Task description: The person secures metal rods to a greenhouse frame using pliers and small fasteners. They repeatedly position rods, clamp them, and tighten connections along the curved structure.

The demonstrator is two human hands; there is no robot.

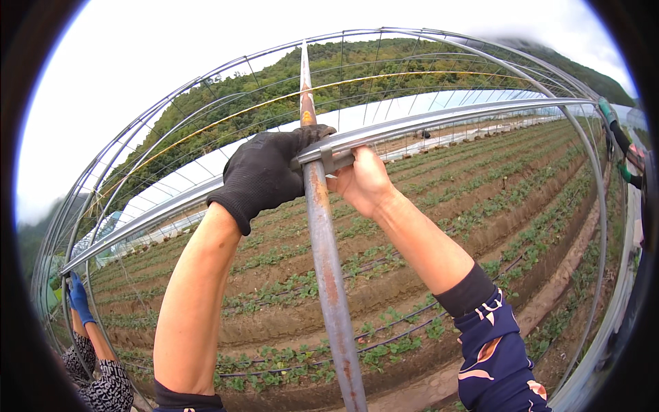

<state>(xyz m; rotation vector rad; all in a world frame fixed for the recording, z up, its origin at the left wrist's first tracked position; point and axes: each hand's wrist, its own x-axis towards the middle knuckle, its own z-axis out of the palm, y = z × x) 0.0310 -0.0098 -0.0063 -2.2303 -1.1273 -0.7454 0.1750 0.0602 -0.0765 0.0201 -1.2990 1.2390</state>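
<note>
A rusty metal pole [333, 281] slants up through the middle of the head view. Crossing it is a long, pale metal rail [453, 120], with a small metal bracket [328, 156] at the crossing. My left hand [264, 172], in a black knit glove, is closed around the pole at this joint; its fingertips are partly hidden. Just right of the pole, my bare right hand [365, 180] grips the rail from below beside the bracket. Its thumb is up against the metal, and some fingers are hidden.
Curved hoops [600, 199] and thin wires form an arched frame around me. Low green plants [288, 360] grow in soil ridges with dark hoses. At far left, another person's blue-gloved hand [80, 299] touches the rail. Another person's green-and-black glove [621, 141] is at far right.
</note>
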